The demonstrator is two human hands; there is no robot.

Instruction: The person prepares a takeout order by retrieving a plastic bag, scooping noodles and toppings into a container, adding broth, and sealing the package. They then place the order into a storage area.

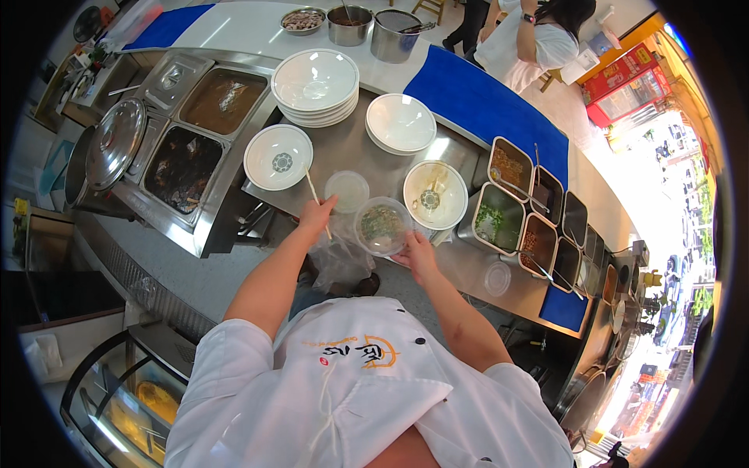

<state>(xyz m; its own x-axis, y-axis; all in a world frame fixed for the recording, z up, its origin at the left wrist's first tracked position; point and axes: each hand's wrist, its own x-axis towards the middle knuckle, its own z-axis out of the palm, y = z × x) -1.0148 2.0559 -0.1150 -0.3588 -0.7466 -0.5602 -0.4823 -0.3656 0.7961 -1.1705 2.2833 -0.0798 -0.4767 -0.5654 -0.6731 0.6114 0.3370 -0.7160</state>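
My left hand [316,217] grips pale chopsticks [311,184], which slant up over the counter edge. Just beyond its fingertips is a second round clear tub [347,190]; whether they touch, I cannot tell. In my right hand [418,256] is a clear round plastic tub [383,225] with chopped greens inside, held by its right side. A crumpled clear plastic bag [342,260] hangs below the two tubs. To the right of them sits a white bowl with brown sauce smears [435,193]. A clean white bowl [278,157] stands at the upper left.
Stacked white bowls [315,82] and a smaller stack [401,124] stand farther back. At left are steel food wells [186,169] with dark contents. Steel topping containers [494,219] with spoons line the right, near a clear lid [497,278]. Another person [535,44] is beyond the counter.
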